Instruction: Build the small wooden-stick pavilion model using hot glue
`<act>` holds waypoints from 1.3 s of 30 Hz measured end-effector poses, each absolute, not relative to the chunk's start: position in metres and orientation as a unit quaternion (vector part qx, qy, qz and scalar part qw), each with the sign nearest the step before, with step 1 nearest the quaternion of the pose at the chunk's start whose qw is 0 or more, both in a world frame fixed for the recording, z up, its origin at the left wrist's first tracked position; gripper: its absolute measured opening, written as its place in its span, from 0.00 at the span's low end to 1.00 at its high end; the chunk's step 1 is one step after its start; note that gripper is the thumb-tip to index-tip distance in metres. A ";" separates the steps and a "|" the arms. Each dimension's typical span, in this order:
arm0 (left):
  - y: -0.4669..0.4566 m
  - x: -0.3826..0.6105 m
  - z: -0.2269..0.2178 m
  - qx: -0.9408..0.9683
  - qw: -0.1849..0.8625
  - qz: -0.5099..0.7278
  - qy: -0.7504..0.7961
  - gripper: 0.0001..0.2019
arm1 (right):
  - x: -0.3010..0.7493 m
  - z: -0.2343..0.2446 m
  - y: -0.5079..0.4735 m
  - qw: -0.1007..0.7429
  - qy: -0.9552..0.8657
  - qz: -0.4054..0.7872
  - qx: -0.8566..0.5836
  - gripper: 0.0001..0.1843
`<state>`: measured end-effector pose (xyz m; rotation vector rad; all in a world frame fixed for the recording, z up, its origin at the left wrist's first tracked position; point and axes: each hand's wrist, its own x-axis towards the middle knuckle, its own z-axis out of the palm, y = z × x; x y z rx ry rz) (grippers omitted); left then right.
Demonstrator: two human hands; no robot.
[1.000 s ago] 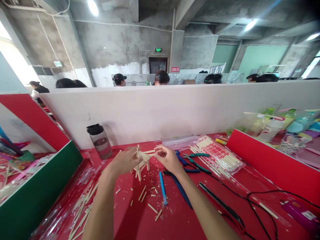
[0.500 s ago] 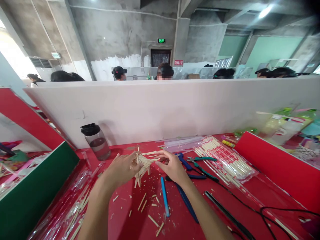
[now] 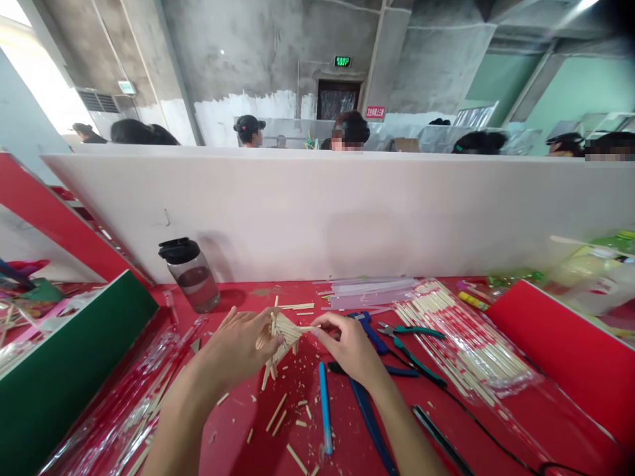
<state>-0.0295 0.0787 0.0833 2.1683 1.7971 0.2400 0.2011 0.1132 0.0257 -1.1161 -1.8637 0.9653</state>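
Note:
A small model built of wooden sticks (image 3: 282, 336) stands on the red table (image 3: 536, 423), held between both hands. My left hand (image 3: 237, 350) grips its left side with thumb and fingers. My right hand (image 3: 347, 347) pinches a thin stick at the model's right end. Cut stick bits (image 3: 276, 414) lie scattered below the model. A blue pen-like tool (image 3: 324, 408) lies just under my right hand.
A dark-lidded bottle (image 3: 190, 274) stands back left. Pliers with teal handles (image 3: 411, 344), blue-handled cutters (image 3: 370, 410) and a black cable lie right. Wrapped chopstick packs (image 3: 466, 344) sit right, empty wrappers (image 3: 124, 416) left. A white partition (image 3: 347, 211) rises behind; people sit beyond.
The view has tilted slightly and shifted; the model has been tipped lower and turned in my hands, my left fingers closing further round it. My right hand stays pinched at its end.

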 end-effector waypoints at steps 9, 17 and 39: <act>0.076 -0.028 0.084 0.755 0.165 0.088 0.628 0.25 | 0.199 0.030 0.111 0.352 -0.745 0.352 -0.443 0.09; 0.077 -0.028 0.083 0.755 0.167 0.088 0.627 0.24 | 0.202 0.031 0.113 0.339 -0.755 0.324 -0.458 0.08; 0.075 -0.028 0.088 0.760 0.157 0.086 0.625 0.27 | 0.204 0.022 0.116 0.358 -0.744 0.357 -0.436 0.08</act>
